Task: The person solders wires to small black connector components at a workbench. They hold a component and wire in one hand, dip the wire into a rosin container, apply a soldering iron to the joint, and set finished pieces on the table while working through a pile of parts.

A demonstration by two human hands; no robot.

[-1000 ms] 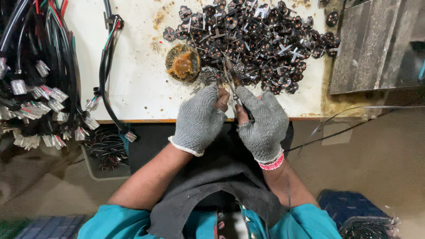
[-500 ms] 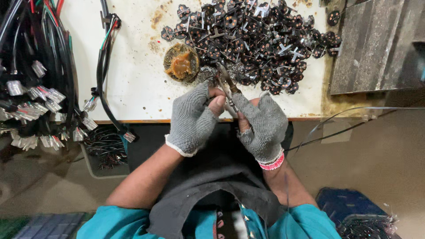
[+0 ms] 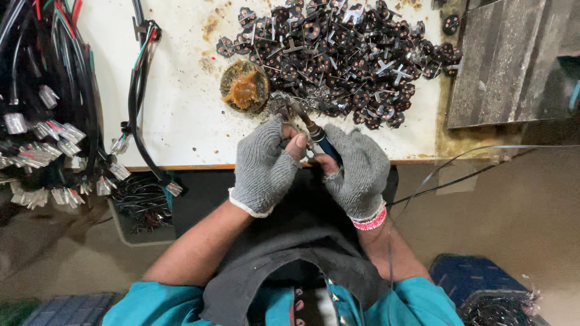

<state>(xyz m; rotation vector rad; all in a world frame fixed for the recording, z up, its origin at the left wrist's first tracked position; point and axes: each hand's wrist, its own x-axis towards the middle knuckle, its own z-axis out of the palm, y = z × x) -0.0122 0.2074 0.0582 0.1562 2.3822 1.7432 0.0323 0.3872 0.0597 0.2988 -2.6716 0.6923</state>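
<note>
Seen from above, the person sits at the edge of a stained white table [image 3: 181, 115], both hands in grey knit gloves with the fingertips cut off. The right hand [image 3: 356, 169] is closed around the blue handle of a soldering iron [image 3: 314, 130], whose metal tip angles up and left toward the table. The left hand [image 3: 263, 166] sits just beside it, fingers curled in and pinched on something small at the iron's shaft; what exactly it grips is too small to tell. Both hands hover right over the table's near edge. Just beyond the iron's tip lies a round tin of brownish flux paste [image 3: 243, 87], and spreading across the top of the table is a big heap of small dark round parts [image 3: 344, 54] with copper-coloured spots. Off to the left hang bundles of black cables with white connectors [image 3: 42, 139], and a weathered grey board [image 3: 507, 60] lies at the table's right end. A thin wire [image 3: 471, 158] runs off to the right.
</note>
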